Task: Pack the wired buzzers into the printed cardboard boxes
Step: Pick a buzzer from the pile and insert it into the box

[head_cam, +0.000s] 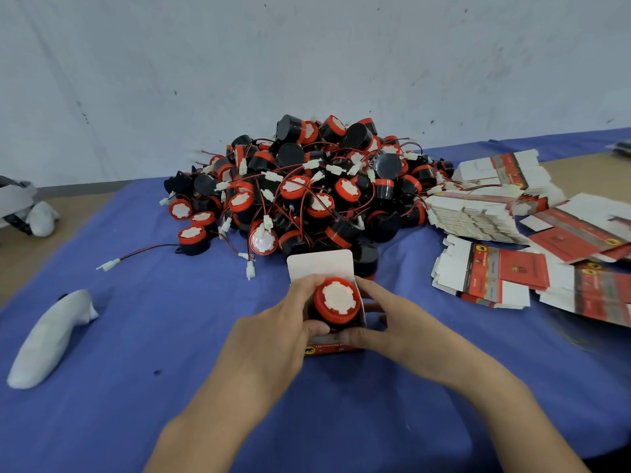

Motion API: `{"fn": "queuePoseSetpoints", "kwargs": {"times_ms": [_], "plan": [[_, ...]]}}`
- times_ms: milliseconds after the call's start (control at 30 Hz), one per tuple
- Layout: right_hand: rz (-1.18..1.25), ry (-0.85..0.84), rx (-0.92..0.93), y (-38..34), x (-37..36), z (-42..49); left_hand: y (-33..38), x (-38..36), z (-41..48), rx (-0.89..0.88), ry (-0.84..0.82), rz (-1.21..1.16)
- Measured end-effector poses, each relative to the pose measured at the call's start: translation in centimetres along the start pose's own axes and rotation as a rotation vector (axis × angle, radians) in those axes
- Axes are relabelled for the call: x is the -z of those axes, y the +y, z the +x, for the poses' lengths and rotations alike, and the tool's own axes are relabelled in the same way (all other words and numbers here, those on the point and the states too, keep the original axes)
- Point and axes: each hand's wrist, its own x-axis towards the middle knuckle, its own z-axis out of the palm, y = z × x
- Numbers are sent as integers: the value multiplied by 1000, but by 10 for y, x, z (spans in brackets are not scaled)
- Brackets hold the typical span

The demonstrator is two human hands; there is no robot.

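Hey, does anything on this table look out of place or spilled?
One black-and-red round buzzer lies just left of the heap, its wire trailing loose over the blue cloth. The flat printed cardboard boxes at right lie fanned untidily.

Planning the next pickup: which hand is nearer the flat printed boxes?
Right. The right hand grips the open box just left of the flat printed boxes; the left hand grips it from the farther side.

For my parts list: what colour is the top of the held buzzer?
The buzzer top is red with a white centre; head view.
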Motion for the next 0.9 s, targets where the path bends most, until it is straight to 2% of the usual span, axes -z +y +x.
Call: {"fn": "queuePoseSetpoints", "kwargs": {"times_ms": [133,400,533,667,767,900], "plan": [[-4,-2,4,-2,0,-1,2,-3,1,-6,-7,-64],[48,0,-26,-2,-3,-2,1,-4,1,-4,-10,30],[115,102,-61,-10,-11,0,0,0,3,3,-23,133],[77,236,-143,-8,-30,10,-2,1,2,-9,-15,153],[52,214,-173,-8,-35,13,-5,0,1,8,-17,-3],[25,218,-198,-8,-35,12,-6,9,0,94,85,-487]]}}
